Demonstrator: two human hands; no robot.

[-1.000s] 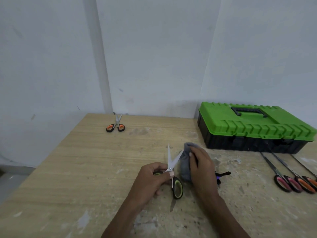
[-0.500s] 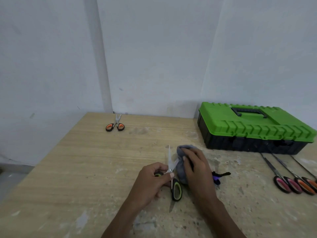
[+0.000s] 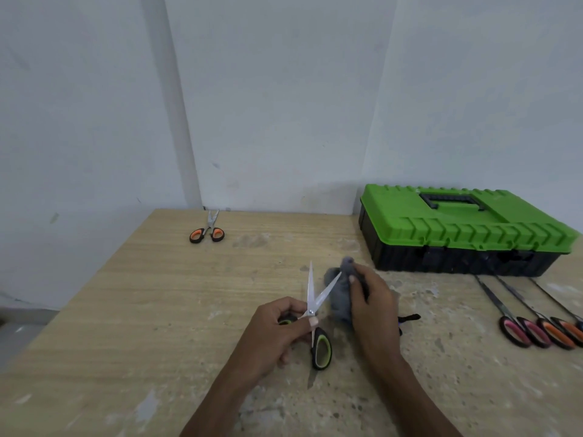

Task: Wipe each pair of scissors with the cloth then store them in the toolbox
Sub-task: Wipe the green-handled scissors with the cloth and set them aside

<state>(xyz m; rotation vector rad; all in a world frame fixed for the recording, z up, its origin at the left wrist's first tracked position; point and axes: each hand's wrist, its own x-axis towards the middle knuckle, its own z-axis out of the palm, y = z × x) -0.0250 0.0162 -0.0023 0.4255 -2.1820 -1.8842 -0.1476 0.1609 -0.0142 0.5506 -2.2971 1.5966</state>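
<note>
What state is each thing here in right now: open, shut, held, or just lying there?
Toolbox: lid shut.
Green scissors: blades open, held by the left hand.
Cloth: bunched, gripped by the right hand against one blade.
Orange scissors: lying loose, blades slightly open.
Scissors row: lying loose in front of the toolbox.

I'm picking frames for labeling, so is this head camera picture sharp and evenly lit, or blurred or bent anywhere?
Head view: soft, even light, no glare, with a faint shadow under the green-handled scissors. Head view: the wide-angle lens slants the wall corners, and the gray cloth in the right hand looks slightly smeared.
</note>
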